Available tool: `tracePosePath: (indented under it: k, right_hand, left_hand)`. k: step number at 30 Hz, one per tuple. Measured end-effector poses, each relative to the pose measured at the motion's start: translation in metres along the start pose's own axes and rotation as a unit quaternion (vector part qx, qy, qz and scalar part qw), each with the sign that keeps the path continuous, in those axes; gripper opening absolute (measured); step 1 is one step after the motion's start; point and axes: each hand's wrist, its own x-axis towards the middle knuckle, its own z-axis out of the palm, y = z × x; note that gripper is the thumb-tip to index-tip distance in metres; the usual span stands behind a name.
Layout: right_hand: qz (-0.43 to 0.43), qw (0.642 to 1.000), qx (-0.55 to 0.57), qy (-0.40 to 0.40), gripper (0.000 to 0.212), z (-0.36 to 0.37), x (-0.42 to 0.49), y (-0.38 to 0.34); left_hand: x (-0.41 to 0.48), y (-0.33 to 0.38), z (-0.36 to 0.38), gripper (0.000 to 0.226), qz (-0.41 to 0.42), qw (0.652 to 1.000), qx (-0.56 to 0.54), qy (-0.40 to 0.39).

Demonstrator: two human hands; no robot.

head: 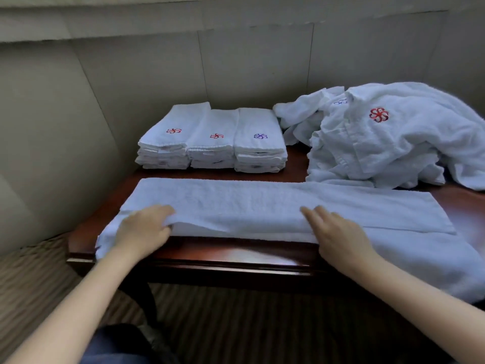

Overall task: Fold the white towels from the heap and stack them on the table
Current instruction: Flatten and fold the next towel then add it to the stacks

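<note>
A: Where's the towel [262, 203] now?

B: Lying long-folded across the near edge of the bench [236, 254], running from 9 o'clock to 3 o'clock, with its right end spilling over the bench edge at about 4.

A: And the hands?

B: The left hand [143, 229] has its fingers [164, 210] curled round the top layer near the left end, pinching cloth. The right hand [338, 232] lies flat on the towel, fingers spread and holding nothing, just pressing.

A: How will it handle?

B: Soft and limp terry, light I'd judge, and not slippery. It will sag wherever it isn't held, so take it at the corners or along the folded edge and keep the layers squared with a flat palm.

A: Anything in the way?

B: Three stacks [211, 143] of folded towels sit at 12 o'clock, apart from the towel. The heap [388, 135] sprawls at 2 o'clock, its lower edge touching or just beside the towel's far edge. That could drag along during a fold. The hanging end may also pull the towel off.
</note>
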Motion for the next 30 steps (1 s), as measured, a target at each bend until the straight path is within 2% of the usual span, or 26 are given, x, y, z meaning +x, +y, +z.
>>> tracePosePath:
  k: [2, 3, 6, 7, 10, 12, 14, 16, 22, 27, 30]
  right_hand:
    - [0.077, 0.996, 0.01, -0.036, 0.045, 0.0, 0.015, 0.02]
    - [0.109, 0.993, 0.032, -0.027, 0.039, 0.001, 0.023, 0.03]
    - [0.165, 0.983, 0.078, 0.006, 0.026, 0.008, 0.055, 0.059]
    - [0.176, 0.981, 0.085, -0.007, 0.023, 0.013, 0.07, 0.067]
    - [0.186, 0.966, 0.093, -0.155, 0.007, 0.034, 0.106, 0.088]
    - [0.192, 0.955, 0.081, -0.213, 0.026, 0.051, 0.12, 0.1]
    - [0.213, 0.95, 0.089, -0.208, 0.043, 0.066, 0.127, 0.111]
    - [0.23, 0.946, 0.089, -0.21, 0.051, 0.075, 0.134, 0.115]
    - [0.259, 0.932, 0.104, -0.233, 0.049, 0.093, 0.143, 0.121]
    - [0.26, 0.933, 0.109, -0.223, 0.045, 0.098, 0.14, 0.124]
    - [0.251, 0.938, 0.1, -0.218, 0.04, 0.098, 0.138, 0.123]
  left_hand:
    - [0.014, -0.033, -0.014, 0.011, -0.105, 0.993, 0.002, -0.051]
    - [0.021, -0.046, -0.02, 0.013, -0.143, 0.988, -0.02, -0.06]
    - [0.044, -0.062, -0.031, 0.015, -0.192, 0.974, -0.115, -0.033]
    - [0.055, -0.063, -0.032, 0.016, -0.197, 0.971, -0.135, -0.005]
    - [0.099, -0.059, -0.028, 0.019, -0.194, 0.967, -0.16, 0.042]
    - [0.122, -0.056, -0.012, 0.016, -0.204, 0.969, -0.138, -0.012]
    - [0.134, -0.056, 0.014, 0.021, -0.228, 0.967, -0.095, -0.07]
    - [0.135, -0.06, 0.034, 0.027, -0.269, 0.956, -0.081, -0.077]
    - [0.138, -0.061, 0.055, 0.025, -0.32, 0.946, -0.049, 0.001]
    - [0.156, -0.057, 0.053, 0.019, -0.283, 0.959, 0.013, 0.009]
    - [0.167, -0.054, 0.053, 0.021, -0.257, 0.965, 0.045, -0.027]
